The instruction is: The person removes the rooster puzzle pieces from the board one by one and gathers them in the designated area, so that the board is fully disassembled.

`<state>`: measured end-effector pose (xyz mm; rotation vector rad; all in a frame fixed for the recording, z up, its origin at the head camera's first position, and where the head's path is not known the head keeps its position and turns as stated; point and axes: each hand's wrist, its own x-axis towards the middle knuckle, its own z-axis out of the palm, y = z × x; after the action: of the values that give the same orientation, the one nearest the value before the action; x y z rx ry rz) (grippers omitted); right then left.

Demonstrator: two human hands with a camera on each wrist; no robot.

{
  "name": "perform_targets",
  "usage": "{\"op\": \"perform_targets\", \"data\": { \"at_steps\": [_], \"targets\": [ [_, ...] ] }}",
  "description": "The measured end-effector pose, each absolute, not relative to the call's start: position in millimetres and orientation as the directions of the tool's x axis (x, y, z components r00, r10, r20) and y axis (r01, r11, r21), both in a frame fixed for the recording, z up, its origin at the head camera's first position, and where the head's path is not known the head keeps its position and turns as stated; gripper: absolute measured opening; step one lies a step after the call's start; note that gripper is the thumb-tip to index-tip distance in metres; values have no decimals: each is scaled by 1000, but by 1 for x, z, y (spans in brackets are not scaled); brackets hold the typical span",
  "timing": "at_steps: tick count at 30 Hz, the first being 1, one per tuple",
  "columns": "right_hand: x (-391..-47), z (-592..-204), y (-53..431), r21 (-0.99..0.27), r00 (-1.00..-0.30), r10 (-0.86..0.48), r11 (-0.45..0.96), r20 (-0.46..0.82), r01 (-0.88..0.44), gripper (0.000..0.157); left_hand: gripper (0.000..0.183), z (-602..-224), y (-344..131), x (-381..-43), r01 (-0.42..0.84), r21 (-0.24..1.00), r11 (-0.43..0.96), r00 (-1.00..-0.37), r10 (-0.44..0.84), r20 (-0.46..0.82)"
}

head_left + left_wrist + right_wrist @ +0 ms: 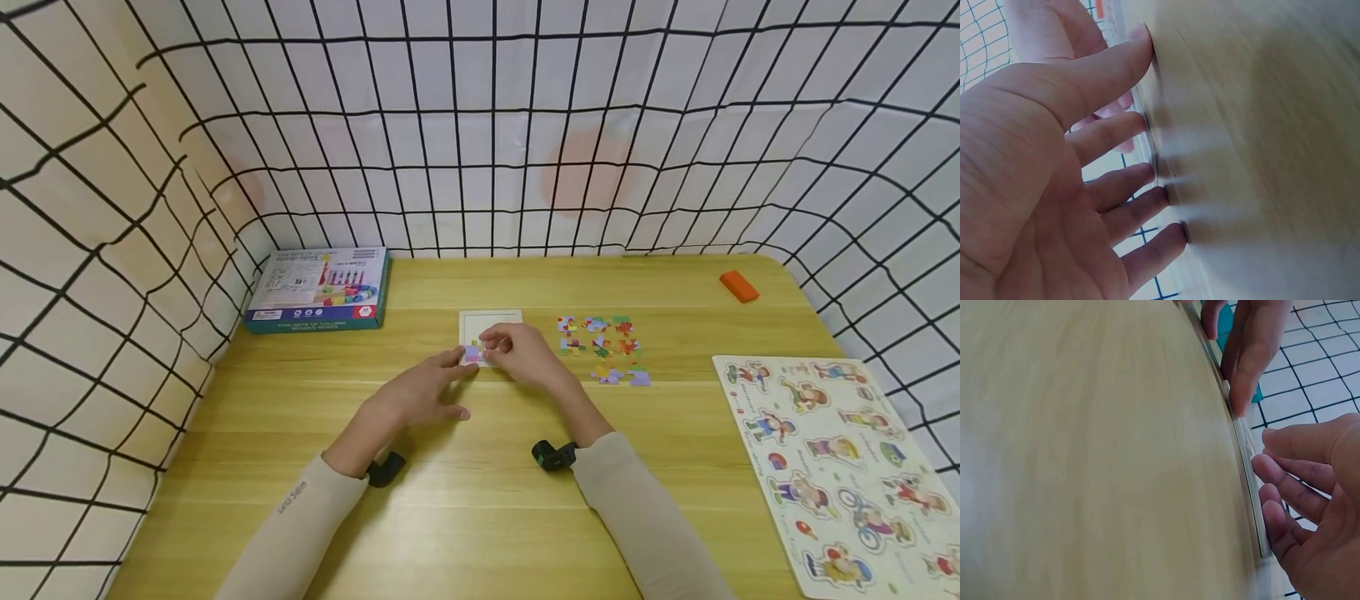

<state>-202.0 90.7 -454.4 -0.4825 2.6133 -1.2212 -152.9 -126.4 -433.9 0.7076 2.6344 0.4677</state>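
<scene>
A small pale puzzle tray [491,317] lies on the table ahead of me. Purple puzzle pieces [472,353] sit in its near left corner. My left hand [420,392] reaches in from the left, its fingertips at the tray's near left corner; its fingers are nearly straight in the left wrist view. Over the tray, my right hand [521,354] has bent fingers, with thumb and index tips right at the pieces. I cannot tell whether it pinches one. To its right, loose puzzle pieces [602,347] lie in rows, brightly printed.
At the back left is a flat toy box [318,287]. An orange block [739,286] lies at the back right. A large picture board [813,417] with printed children covers the right front. White sheeting with a black grid [450,125] encloses the table's back and sides.
</scene>
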Motion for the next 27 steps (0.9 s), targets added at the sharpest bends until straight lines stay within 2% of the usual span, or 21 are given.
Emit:
{"op": "perform_targets", "data": {
  "at_steps": [17,27],
  "targets": [
    [-203,-456,82,-712,-919,-390,661,-58,-235,34,75,-437,-126,-153,404,390,828,-807,523,-274],
    [-202,-455,81,-722,-927,-367,661,-73,-205,29,75,-436,-127,-152,402,392,827,-809,522,-272]
  ]
}}
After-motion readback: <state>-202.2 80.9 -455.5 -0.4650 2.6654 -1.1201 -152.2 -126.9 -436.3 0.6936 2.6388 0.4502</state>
